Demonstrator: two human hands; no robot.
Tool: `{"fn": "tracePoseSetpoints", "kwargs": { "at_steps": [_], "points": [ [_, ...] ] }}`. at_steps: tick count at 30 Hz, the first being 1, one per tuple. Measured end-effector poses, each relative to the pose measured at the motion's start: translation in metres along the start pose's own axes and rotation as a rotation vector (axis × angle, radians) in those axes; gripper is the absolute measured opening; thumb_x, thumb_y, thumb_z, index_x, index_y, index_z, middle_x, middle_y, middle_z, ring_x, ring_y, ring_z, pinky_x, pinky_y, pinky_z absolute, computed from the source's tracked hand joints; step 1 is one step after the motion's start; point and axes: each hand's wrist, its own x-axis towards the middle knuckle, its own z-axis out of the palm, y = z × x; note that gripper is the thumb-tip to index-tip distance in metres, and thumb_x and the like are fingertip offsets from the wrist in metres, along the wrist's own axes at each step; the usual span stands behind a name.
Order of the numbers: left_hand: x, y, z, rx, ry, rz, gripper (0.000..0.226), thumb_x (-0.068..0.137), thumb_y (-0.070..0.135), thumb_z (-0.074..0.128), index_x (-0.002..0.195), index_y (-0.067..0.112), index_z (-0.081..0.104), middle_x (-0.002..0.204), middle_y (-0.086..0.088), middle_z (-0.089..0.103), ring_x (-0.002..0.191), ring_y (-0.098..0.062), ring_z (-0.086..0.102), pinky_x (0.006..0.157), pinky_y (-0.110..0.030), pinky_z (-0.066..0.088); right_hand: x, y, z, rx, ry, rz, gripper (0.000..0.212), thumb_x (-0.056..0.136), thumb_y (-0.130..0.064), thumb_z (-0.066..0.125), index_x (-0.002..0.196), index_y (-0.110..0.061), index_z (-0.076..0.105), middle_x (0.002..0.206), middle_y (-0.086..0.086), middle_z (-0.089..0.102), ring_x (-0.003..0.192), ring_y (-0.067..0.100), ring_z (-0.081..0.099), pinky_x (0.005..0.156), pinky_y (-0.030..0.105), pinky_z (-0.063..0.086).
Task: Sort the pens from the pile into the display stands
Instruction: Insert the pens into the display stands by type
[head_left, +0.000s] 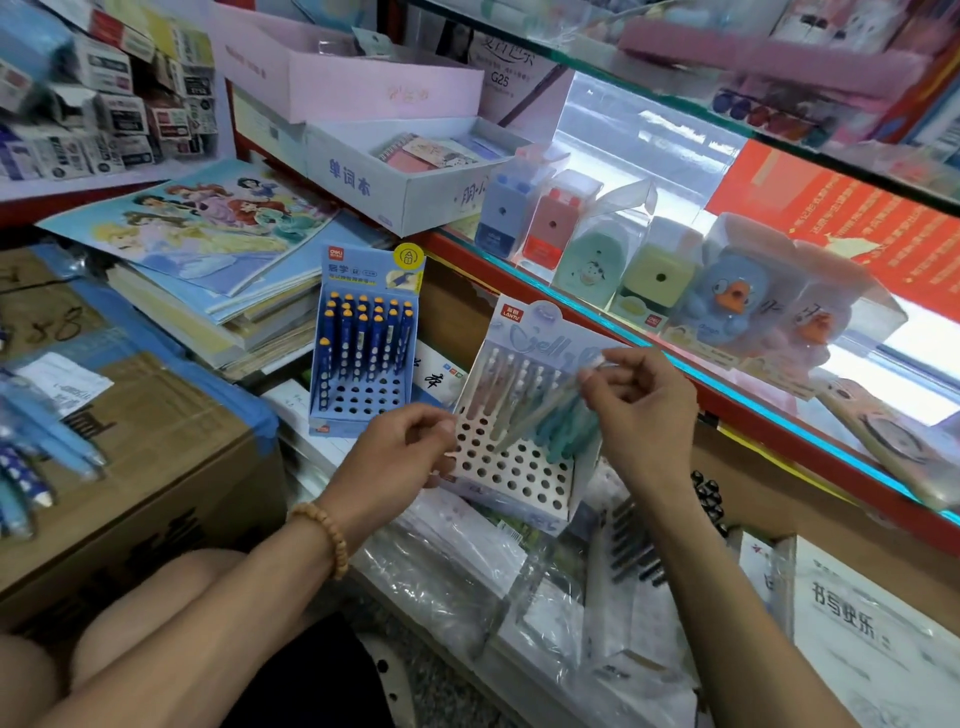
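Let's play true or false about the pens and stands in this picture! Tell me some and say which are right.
1. The blue stand holds dark blue pens with orange tops. True.
2. The right hand is empty. False: it holds a bunch of pale and teal pens.
3. The left hand touches the white stand at its left edge. True.
4. Every hole in the white stand is filled. False: many front holes are open.
5. The left wrist wears a watch. False: it wears a beaded bracelet.
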Motion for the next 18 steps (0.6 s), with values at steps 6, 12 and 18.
{"fn": "tracePoseSetpoints", "kwargs": {
  "at_steps": [6,12,18],
  "points": [
    [-0.006,-0.007,-0.011,0.027,0.122,0.021,0.012,0.100,0.021,0.049,0.108,0.022,0.059,0.101,0.001,0.065,0.090,-0.010,0.066,0.071,-0.020,0.054,0.011,0.016,0.020,-0.245,0.029,-0.068,0.018,0.091,-0.012,0.068,0.104,-0.022,0.060,0.086,-0.014,0.060,0.079,-0.002,0.060,0.067,0.004,0.047],
    [-0.008,-0.014,-0.016,0.061,0.111,0.016,0.014,0.100,0.022,0.049,0.110,0.022,0.059,0.100,0.003,0.065,0.089,-0.010,0.067,0.082,-0.032,0.058,0.009,0.027,0.033,-0.362,-0.011,-0.107,0.018,0.092,-0.011,0.066,0.110,-0.015,0.063,0.092,-0.008,0.061,0.081,-0.001,0.057,0.071,0.010,0.044],
    [-0.005,-0.016,-0.018,0.041,0.106,-0.003,0.014,0.100,0.023,0.049,0.110,0.022,0.059,0.099,0.002,0.065,0.090,-0.012,0.067,0.083,-0.035,0.058,0.009,0.029,0.040,-0.407,-0.017,-0.122,0.012,0.091,-0.009,0.066,0.102,-0.013,0.063,0.090,-0.007,0.059,0.080,0.005,0.057,0.074,0.018,0.048]
  ]
}}
